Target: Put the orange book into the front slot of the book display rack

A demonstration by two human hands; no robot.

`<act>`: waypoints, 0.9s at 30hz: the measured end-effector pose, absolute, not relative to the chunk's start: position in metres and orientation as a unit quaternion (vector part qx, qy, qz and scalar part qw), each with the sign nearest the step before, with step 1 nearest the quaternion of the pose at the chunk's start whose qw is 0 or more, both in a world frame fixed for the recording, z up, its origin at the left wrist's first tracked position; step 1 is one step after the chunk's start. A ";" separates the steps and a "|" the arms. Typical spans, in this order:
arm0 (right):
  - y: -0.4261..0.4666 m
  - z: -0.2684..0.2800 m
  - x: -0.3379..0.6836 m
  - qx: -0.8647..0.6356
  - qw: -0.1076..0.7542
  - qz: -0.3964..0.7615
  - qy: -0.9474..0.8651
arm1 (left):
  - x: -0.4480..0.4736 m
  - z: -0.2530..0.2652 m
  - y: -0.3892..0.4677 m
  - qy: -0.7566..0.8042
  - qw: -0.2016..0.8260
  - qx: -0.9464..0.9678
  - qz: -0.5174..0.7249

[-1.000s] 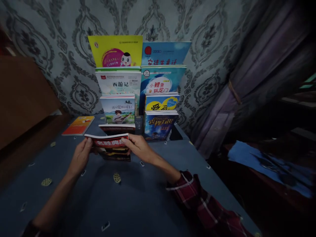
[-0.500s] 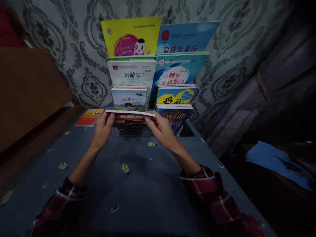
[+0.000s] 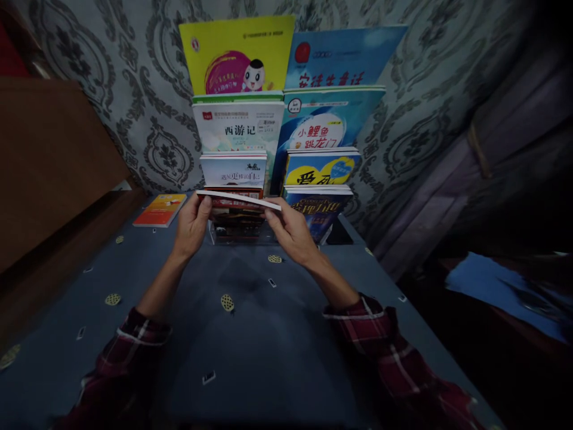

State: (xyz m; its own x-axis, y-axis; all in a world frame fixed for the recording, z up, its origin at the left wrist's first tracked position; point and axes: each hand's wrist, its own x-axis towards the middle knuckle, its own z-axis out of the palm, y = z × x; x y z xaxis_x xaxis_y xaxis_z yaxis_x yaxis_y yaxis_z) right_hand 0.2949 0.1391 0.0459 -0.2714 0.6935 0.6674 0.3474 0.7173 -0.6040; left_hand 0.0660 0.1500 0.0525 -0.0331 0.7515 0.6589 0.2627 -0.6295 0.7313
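evidently, the thin paperback (image 3: 235, 204) was a light thing: a slim block of pages in a soft cover, held in front of the white book (image 3: 239, 125) and lower than it. its pale page edge sloped down to the right and seemed to bow slightly, so it was probably bendy rather than stiff. the cover, red near the top and dark beneath, was likely smooth and a bit slippery, though hardly fragile; creased corners seemed the main risk.

the left hand (image 3: 190, 226) grasped one end, thumb on the near face, and the right hand (image 3: 293, 230) pinched the other end in the same manner. holding both short ends looked sensible, since it would keep the limp sheets from sagging or fanning. how the fingers lay behind the cover could not be told.

directly in front of the white book stood a pale blue book (image 3: 233, 170); behind it rose a yellow book (image 3: 237, 42), flat and broad; to its right leaned a teal book (image 3: 320, 113). an orange book (image 3: 160, 210) lay flat, lower and left of the white book, on a dark blue tablecloth (image 3: 255, 340) with small printed motifs. damask-patterned wallpaper (image 3: 168, 152) backed it all.
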 end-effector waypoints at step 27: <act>0.169 -0.002 0.289 -0.421 0.453 0.105 -0.779 | 0.049 0.016 0.177 0.528 -0.017 0.728 0.436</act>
